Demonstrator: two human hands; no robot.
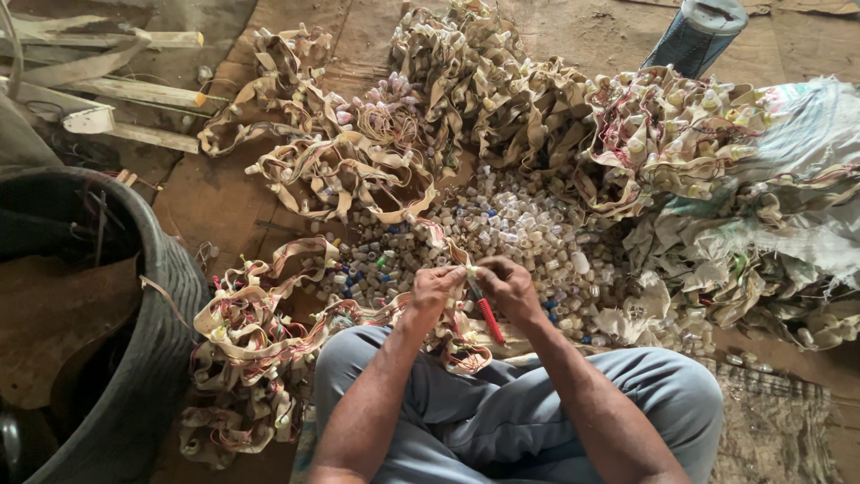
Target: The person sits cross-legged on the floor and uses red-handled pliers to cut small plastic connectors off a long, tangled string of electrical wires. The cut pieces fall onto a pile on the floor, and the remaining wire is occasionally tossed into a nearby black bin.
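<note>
On the floor, over the lap: two hands meet above the crossed legs in grey trousers (502, 403).
Left hand (434, 289): fingers pinched together on the end of a tan strip (394, 309) studded with small caps, which trails off to the left.
Right hand (511, 287): fingers closed around one red-handled tool (489, 318), handle pointing down toward the lap; its tip is hidden between the two hands.
Loose caps (520, 233): one spread heap just beyond the hands, white, blue and a few green (far too many to count).
Strip bundles (502, 99): roughly six tangled mounds, four across the top and two at the left of the knees.
Sacks (788, 179): one crumpled pile at the right, touching the bundles.
Black tub (170, 305): one, at the left edge, beside the nearest bundle.
Wooden slats (134, 90): a few, top left.
Blue-grey container (694, 36): one, top right, well apart from the hands.
</note>
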